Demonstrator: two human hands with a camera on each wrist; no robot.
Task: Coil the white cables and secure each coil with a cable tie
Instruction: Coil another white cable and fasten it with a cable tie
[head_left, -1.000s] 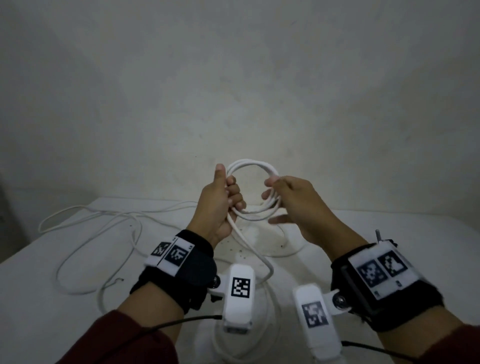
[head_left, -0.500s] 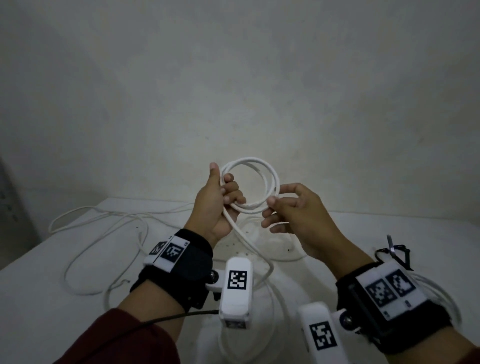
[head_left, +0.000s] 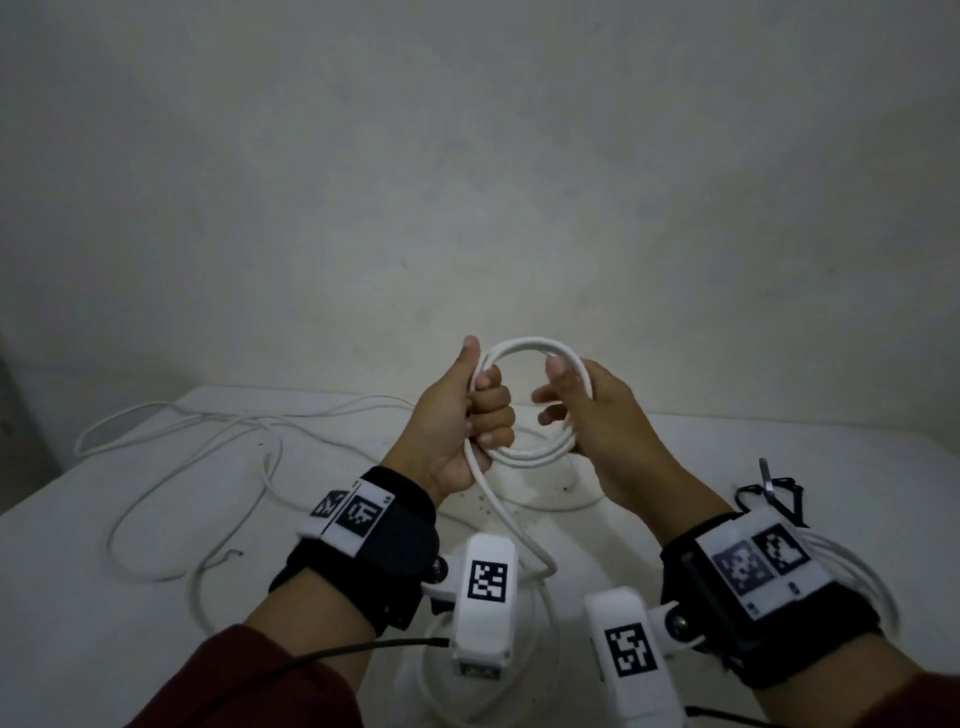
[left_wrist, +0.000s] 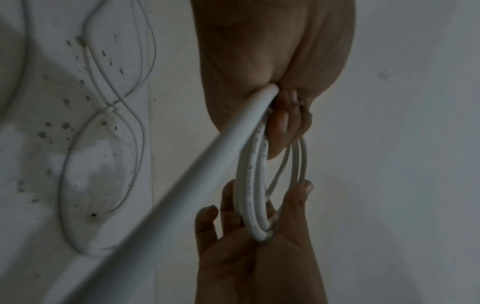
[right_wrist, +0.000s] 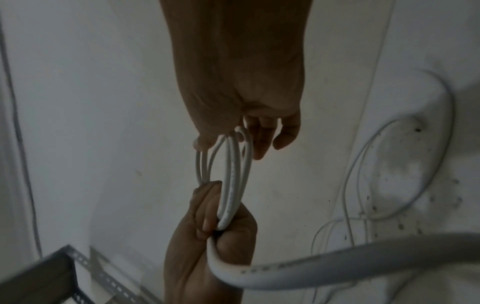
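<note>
Fingers (head_left: 491, 415) of the left hand (head_left: 457, 415) are curled tight round one side of a white cable coil (head_left: 524, 452), thumb straight up along the loops. Across the ring, the right hand (head_left: 597, 415) holds the opposite side: its thumb presses on top of the strands, while the other fingers are only loosely bent and a little spread beneath them, as the left wrist view shows (left_wrist: 259, 205). The coil, several turns deep, is held upright in the air between the two hands, above the table (head_left: 78, 597).

From the bottom of the left fist a loose tail of cable (head_left: 511, 519) runs down toward the person's lap, passing close before both wrist cameras as a thick blurred band.

Beyond the hands, the white tabletop carries more slack cable (head_left: 171, 467) in wide, untidy loops on the left side, reaching nearly to the far edge. The surface is speckled with small dark spots (left_wrist: 64, 125) near the middle. By the right wrist lie another white coil (head_left: 862, 582) and a small black tangle with a metal piece (head_left: 769, 488), too dim to identify. Behind the table stands a plain pale wall (head_left: 467, 182), unevenly lit. The right wrist view catches a perforated grey metal angle frame (right_wrist: 85, 267) low beside the table.
</note>
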